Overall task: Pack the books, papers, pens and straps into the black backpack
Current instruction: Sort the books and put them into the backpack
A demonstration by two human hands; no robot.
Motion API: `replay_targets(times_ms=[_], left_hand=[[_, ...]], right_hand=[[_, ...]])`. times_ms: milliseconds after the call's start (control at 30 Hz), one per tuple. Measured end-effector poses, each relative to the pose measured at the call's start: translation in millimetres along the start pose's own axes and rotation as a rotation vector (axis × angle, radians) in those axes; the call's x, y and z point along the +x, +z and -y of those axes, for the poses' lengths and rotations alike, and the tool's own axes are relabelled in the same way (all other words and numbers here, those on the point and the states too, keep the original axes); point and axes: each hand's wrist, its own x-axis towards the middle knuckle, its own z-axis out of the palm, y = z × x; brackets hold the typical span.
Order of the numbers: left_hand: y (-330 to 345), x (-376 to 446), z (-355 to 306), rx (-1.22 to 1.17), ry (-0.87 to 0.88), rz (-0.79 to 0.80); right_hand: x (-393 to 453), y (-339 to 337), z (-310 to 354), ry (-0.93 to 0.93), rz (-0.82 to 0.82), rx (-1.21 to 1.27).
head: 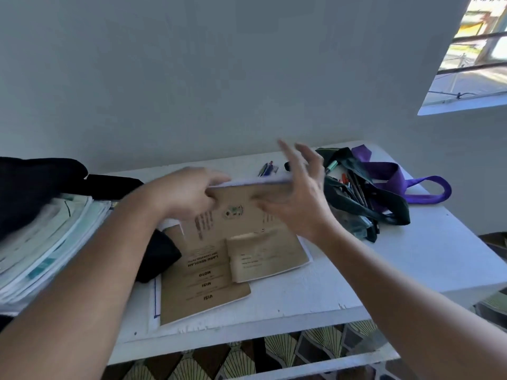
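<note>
Several brown exercise books lie overlapping on the white table (384, 270). The top book (241, 200) has its far edge lifted. My left hand (186, 193) pinches its far left corner, and my right hand (299, 198), fingers spread, touches its right edge. Nearer me lie a second brown book (203, 283) and a smaller one (258, 259). The black backpack (33, 182) sits at far left, with part of it against the books. Pens (267, 169) lie at the back. A purple strap (389, 174) and a dark green strap (365, 207) are tangled at right.
A thick stack of papers (46, 242) lies at the left beside the backpack. More pens show among the straps. A wall stands right behind the table, with a window at upper right. Patterned floor shows below the table's front edge.
</note>
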Motion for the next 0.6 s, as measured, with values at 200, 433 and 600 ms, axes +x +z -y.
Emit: replay_targets(times_ms=[200, 433, 600], left_hand=[[-7, 15, -23, 0.216, 0.044, -0.406], [65, 28, -19, -1.044, -0.341, -0.336], [128, 45, -8, -0.8, -0.36, -0.227]], right_hand=[[10, 6, 8, -0.061, 0.14, -0.405], [-1, -14, -1, 0.598, 0.054, 0.631], [-28, 17, -38, 0.69, 0.256, -0.107]])
